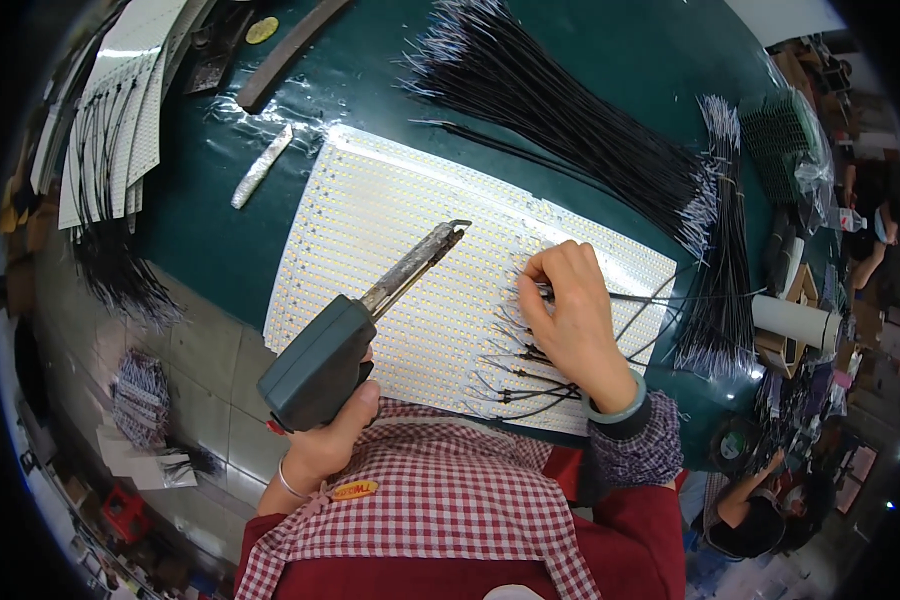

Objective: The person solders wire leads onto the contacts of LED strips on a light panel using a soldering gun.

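Observation:
My left hand (328, 442) is wrapped round the handle of a dark soldering gun (315, 362). Its long metal barrel slants up to the right, and the bent tip hangs over a white LED board (400, 185) dotted with rows of small yellowish chips. Above the right part of this board, my right hand (573, 318) is closed in a pinch on a black wire (635, 296), which trails off to the right; the pinched end is mostly hidden by the fingers. Below that hand, several short black wires (532, 396) with bare ends lie across the board.
A big bundle of black wires (570, 110) lies beyond the board, with another bundle (718, 250) at the right. A wrapped silvery stick (262, 168) and a dark bar (292, 55) rest on the green table (210, 240). Wired boards (120, 120) hang at the left edge. People sit at the right.

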The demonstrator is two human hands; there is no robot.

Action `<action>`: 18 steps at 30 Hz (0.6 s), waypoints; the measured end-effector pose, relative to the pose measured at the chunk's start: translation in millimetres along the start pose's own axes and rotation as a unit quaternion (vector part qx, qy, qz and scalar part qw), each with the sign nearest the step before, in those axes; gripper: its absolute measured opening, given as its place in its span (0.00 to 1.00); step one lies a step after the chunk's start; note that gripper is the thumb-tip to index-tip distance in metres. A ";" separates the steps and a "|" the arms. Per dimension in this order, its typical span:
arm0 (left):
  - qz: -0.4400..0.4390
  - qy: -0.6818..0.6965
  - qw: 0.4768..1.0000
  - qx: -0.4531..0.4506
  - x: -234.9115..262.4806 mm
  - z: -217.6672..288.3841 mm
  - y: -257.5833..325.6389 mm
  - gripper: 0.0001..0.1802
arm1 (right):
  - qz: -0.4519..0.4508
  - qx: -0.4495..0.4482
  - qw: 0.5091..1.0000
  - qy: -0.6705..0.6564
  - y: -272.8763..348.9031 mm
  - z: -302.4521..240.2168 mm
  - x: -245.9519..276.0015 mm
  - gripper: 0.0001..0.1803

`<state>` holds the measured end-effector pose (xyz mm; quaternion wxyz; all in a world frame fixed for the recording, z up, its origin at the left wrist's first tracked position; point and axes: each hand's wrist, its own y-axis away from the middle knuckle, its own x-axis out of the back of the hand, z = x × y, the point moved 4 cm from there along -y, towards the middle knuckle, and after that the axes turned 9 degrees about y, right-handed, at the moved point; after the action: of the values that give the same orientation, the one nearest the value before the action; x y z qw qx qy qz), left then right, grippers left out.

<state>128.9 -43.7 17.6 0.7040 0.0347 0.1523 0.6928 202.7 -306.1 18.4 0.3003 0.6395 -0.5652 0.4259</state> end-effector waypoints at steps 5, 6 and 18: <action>0.051 0.090 0.995 -0.011 9.1 10.6 -7.3 0.24 | -0.063 0.075 0.993 0.070 -39.7 -6.5 34.2 0.06; 0.056 0.089 0.994 -0.014 10.5 10.5 -8.4 0.24 | -0.063 0.080 0.992 0.068 -55.2 -7.7 31.3 0.06; 0.144 0.126 0.981 -0.022 34.3 4.3 -3.3 0.25 | 0.015 0.168 0.981 0.093 -170.6 -18.8 -58.0 0.04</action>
<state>132.9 -9.2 15.1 0.5727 -0.0467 0.2180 0.7888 365.9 -231.9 -7.7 0.2336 0.6300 -0.4651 0.5764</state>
